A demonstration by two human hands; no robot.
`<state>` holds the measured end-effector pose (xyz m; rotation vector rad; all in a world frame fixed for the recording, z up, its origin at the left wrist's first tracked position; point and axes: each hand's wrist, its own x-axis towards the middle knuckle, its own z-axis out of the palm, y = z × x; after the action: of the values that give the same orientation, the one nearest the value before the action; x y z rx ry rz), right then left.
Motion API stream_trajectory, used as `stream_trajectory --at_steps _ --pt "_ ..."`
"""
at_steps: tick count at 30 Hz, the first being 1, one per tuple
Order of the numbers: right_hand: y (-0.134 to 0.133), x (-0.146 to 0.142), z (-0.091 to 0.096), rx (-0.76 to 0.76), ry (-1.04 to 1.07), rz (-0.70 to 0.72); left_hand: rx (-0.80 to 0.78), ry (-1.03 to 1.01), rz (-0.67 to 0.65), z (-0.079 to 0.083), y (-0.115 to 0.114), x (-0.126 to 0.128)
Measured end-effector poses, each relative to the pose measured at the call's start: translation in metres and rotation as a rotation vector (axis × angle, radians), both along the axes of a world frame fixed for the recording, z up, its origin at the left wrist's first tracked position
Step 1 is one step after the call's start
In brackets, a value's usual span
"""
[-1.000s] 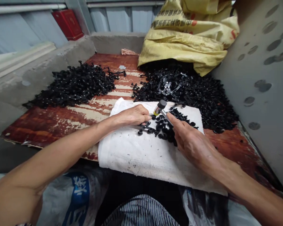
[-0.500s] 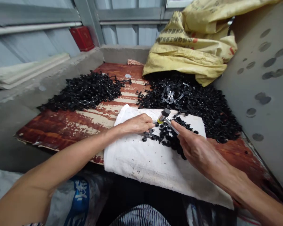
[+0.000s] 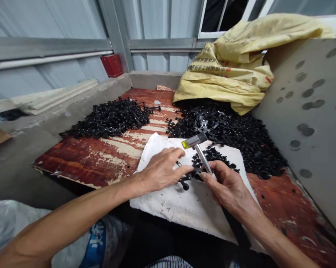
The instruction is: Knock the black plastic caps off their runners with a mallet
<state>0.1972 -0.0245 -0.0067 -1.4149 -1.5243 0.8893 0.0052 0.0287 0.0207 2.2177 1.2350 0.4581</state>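
Observation:
My right hand (image 3: 225, 182) is closed around the metal handle of a small mallet (image 3: 202, 158). The mallet's head, yellow at one end and black at the other, is raised over the white cloth (image 3: 168, 201). My left hand (image 3: 160, 169) is over the cloth's left part, thumb and forefinger spread apart. A small black part (image 3: 179, 163) shows in that gap; whether it touches the fingers is unclear. More black parts (image 3: 185, 183) lie below the left thumb. Between the hands and behind the mallet sits a heap of small black pieces (image 3: 216, 156), partly hidden by my right hand.
A pile of black linked parts (image 3: 112, 119) lies at left on the worn red board (image 3: 81, 158). A larger pile (image 3: 251, 137) spills from a yellow sack (image 3: 220, 82) at right. A spotted panel (image 3: 310, 111) borders the right side; a concrete ledge (image 3: 81, 98) borders the left.
The mallet has lifted from the cloth, its head now tilted sideways. My right hand has shifted down its handle. My left thumb and forefinger have spread apart. The view has tipped upward.

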Motion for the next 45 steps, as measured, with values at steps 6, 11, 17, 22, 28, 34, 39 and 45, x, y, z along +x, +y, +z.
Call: stream_trajectory --at_steps 6,11,17,22,28,34,39,45 --pt "-0.01 -0.007 -0.006 0.003 0.065 -0.123 -0.12 -0.012 0.111 -0.002 -0.008 -0.01" --pt "-0.014 -0.019 -0.007 0.01 0.098 -0.113 -0.198 -0.066 0.038 -0.005 -0.006 0.009" --pt "-0.039 -0.007 -0.008 -0.13 0.297 -0.192 -0.373 -0.059 -0.076 -0.005 0.026 0.01" --pt "-0.063 0.008 -0.023 -0.176 0.595 -0.327 -0.292 0.021 -0.3 -0.006 0.054 0.007" --pt "-0.078 0.004 -0.034 -0.21 0.693 -0.364 -0.185 0.121 -0.467 -0.004 0.072 0.022" --pt "-0.081 -0.003 -0.033 -0.227 0.728 -0.424 -0.16 0.192 -0.512 -0.004 0.079 0.03" --pt "-0.081 0.001 -0.036 -0.226 0.713 -0.365 -0.151 0.185 -0.531 -0.006 0.081 0.031" --pt "-0.081 -0.001 -0.032 -0.24 0.711 -0.422 -0.118 0.171 -0.548 -0.008 0.082 0.032"
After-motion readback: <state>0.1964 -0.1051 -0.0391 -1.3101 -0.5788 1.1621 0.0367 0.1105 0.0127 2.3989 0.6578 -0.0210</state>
